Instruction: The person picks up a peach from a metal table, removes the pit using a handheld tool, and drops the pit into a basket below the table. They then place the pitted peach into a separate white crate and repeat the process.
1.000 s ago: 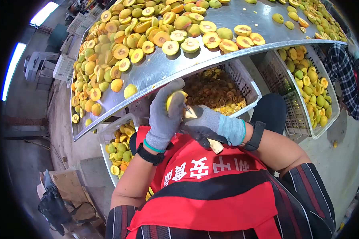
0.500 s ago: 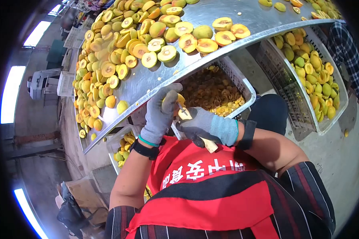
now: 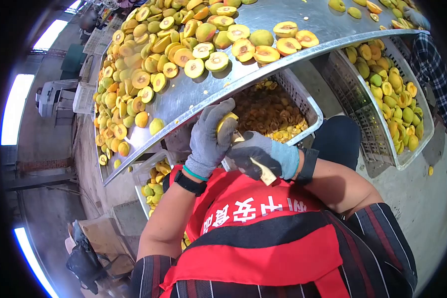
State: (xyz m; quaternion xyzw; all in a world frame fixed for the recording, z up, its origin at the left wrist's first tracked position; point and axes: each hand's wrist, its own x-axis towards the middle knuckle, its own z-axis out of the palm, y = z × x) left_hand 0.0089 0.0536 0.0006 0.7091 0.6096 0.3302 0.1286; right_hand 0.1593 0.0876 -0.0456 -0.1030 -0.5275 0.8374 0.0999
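My left hand (image 3: pixel 203 141), in a grey glove, is closed around a yellow-green peach half (image 3: pixel 226 121), partly hidden by the fingers. Close beside it, my gloved right hand (image 3: pixel 253 153) grips a hand tool with a pale handle (image 3: pixel 264 175). The handle's butt sticks out below the palm, and the tool's working end is hidden against the fruit. Both hands are in front of the metal table edge, near a crate (image 3: pixel 317 119) holding brown and yellow pit scraps.
Many halved peaches (image 3: pixel 156 59) lie on the sloping metal table (image 3: pixel 184 94). Another crate (image 3: pixel 424 141) of peach halves stands at right, and one (image 3: pixel 141 186) sits under the table at left. A co-worker's plaid sleeve (image 3: pixel 434 74) and gloved hand (image 3: pixel 416 19) show at upper right.
My left hand has turned with the peach half, and the tool's metal tip, seen earlier, is now hidden. The view shifted slightly. A co-worker's gloved hand has come into view.
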